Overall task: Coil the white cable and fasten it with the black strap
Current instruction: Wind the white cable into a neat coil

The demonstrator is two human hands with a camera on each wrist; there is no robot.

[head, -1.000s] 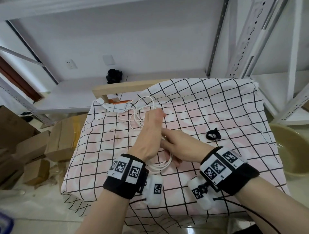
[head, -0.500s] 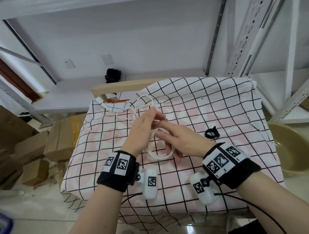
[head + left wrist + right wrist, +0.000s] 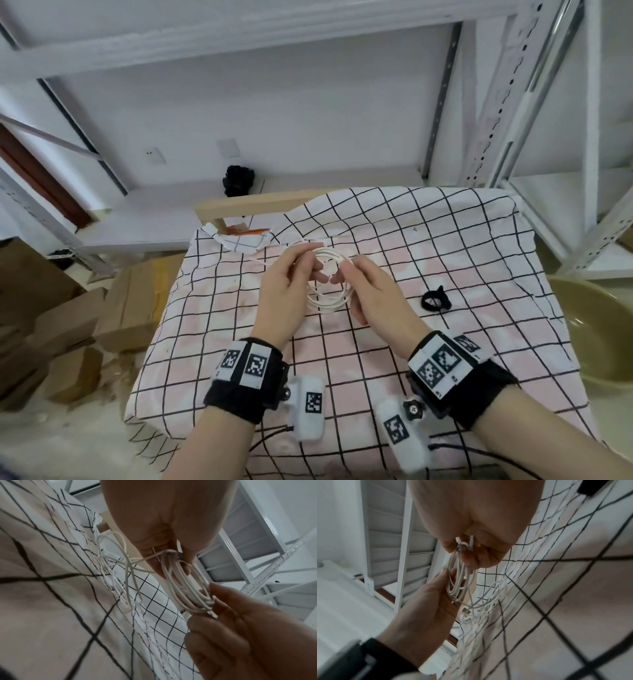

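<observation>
Both hands are gripping the white cable coil above the checked surface: left hand pinching its left side, right hand its right. The black strap is lying right of the coil.

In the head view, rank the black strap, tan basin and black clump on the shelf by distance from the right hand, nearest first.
1. Black strap, lying on the cloth just right of the right hand.
2. Black clump, on the back shelf, far left.
3. Tan basin, off the table's right edge.
</observation>
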